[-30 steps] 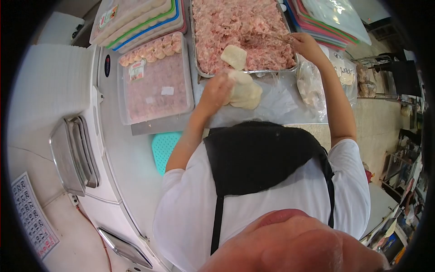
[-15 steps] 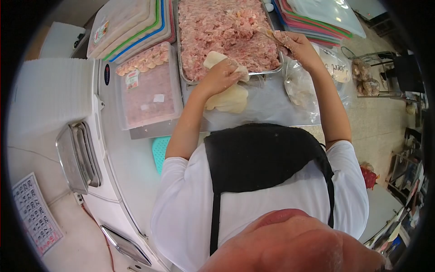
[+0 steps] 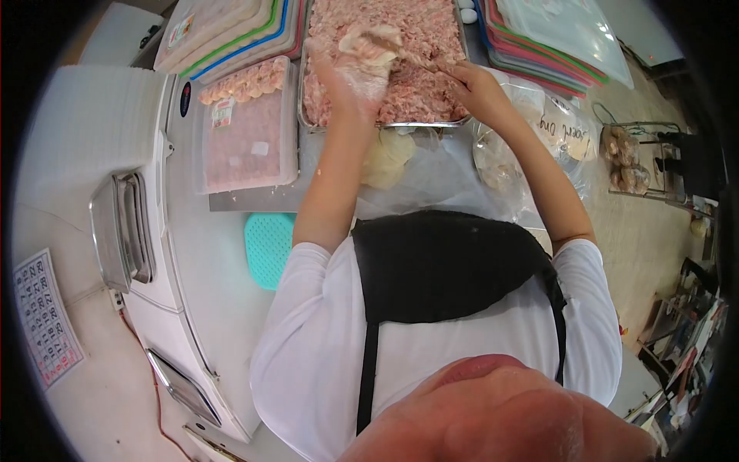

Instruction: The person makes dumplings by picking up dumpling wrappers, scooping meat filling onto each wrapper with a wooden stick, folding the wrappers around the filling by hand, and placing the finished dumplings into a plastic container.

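A metal tray [image 3: 302,104] full of minced meat [image 3: 431,92] stands at the far side of the work surface. Over its near part, my left hand [image 3: 350,85] is turned palm up and cupped under a pale dough wrapper [image 3: 362,45]. My right hand [image 3: 476,91] grips a thin spatula [image 3: 419,60], its meat-smeared end at the wrapper, with some meat there. More dough wrappers [image 3: 390,156] lie on a clear plastic sheet in front of the tray, just right of my left wrist.
At left, a plastic box [image 3: 246,146] holds pink food with wrapped pieces on top. Lidded boxes [image 3: 223,35] are stacked behind it, coloured lids [image 3: 539,46] at right. A plastic bag [image 3: 500,150] lies near my right forearm. A turquoise perforated mat [image 3: 269,250] sits at lower left.
My left hand has lifted a wrapper off the pile, turned palm up and moved over the tray. My right hand has brought the spatula from the meat to the wrapper.
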`<state>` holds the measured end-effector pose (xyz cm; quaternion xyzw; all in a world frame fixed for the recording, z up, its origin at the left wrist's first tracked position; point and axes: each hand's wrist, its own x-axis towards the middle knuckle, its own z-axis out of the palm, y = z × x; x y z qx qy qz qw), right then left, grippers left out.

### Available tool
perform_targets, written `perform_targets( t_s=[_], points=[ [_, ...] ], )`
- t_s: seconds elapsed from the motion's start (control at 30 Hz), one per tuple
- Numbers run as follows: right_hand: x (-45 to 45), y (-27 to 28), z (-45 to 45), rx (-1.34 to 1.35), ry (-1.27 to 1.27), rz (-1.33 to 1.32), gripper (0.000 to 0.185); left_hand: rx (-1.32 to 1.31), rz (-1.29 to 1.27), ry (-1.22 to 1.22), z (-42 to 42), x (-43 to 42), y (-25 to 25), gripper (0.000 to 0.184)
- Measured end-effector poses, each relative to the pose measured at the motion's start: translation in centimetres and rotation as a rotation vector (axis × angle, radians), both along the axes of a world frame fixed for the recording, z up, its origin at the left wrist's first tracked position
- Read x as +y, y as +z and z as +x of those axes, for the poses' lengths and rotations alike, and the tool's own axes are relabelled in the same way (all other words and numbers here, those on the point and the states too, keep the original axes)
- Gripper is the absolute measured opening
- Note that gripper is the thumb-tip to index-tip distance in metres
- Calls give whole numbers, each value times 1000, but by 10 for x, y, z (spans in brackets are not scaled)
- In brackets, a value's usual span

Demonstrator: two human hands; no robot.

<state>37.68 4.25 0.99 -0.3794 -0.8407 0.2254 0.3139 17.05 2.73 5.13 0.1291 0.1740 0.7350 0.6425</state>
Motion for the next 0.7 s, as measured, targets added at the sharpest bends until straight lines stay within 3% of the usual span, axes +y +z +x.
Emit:
perform_targets(
  t_s=[0.07, 0.17, 0.27, 0.37, 0.5, 0.6, 0.67, 0.7],
  points=[
    [-10, 40, 11, -314, -17, 57, 26, 15, -72, 61, -17, 7, -26, 77],
    [-21, 54, 10, -324, -15, 125, 31, 61, -102, 125, -7, 1, -18, 70],
    [-6, 16, 8, -249, 32, 239, 31, 95, -169, 122, -2, -4, -9, 68],
    [-24, 86, 14, -529, -55, 213, 28, 155, -220, 150, -7, -2, -8, 67],
    [-20, 63, 3, -400, 52, 244, 26, 87, -235, 233, 9, -4, 16, 64],
    [-3, 67, 12, -219, 99, 174, 24, -18, -105, 109, -11, 0, -1, 58],
    [14, 64, 29, 47, 164, 82, 25, 386, -40, 20, -17, -11, 6, 56],
    [13, 70, 33, -18, 94, -102, 26, 584, -9, -23, -19, -15, 9, 57]
  ],
)
